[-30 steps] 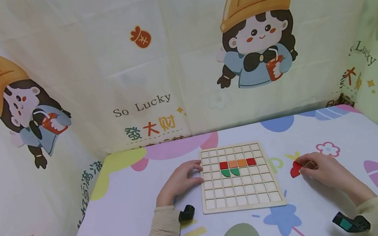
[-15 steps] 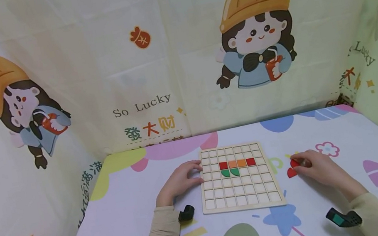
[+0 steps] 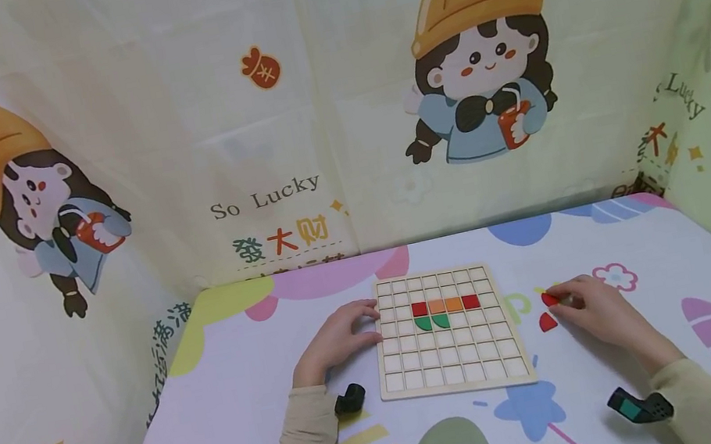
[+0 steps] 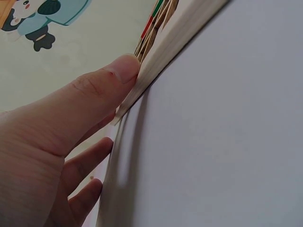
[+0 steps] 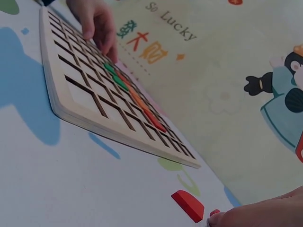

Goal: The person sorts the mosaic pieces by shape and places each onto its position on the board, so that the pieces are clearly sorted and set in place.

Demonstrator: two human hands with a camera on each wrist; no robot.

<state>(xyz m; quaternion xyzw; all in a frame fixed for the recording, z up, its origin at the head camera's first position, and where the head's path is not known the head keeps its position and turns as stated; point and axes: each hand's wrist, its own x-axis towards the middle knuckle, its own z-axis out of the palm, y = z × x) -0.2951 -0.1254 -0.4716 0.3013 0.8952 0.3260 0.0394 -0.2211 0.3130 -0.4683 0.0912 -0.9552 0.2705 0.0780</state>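
Observation:
A wooden grid board (image 3: 447, 357) lies on the table. One of its rows holds a red square (image 3: 420, 310), two orange squares (image 3: 445, 306) and another red square (image 3: 471, 301); two green quarter-circle pieces (image 3: 440, 321) sit in the cells just below. My left hand (image 3: 337, 340) touches the board's left edge, its thumb (image 4: 118, 71) against the side and fingers loosely spread. To the right of the board, my right hand (image 3: 603, 313) pinches a red piece (image 3: 547, 298) between thumb and fingers, partly hidden. Just nearer me lies a red quarter-circle piece (image 3: 548, 322).
A patterned cloth (image 3: 294, 320) covers the table. Printed curtains (image 3: 361, 94) hang at the back and both sides. Black wrist cameras sit at the left wrist (image 3: 349, 399) and the right wrist (image 3: 640, 406).
My right hand has shifted slightly left and away from me with its red piece. The other red quarter-circle now shows separately on the cloth. My left hand and the board stay in place.

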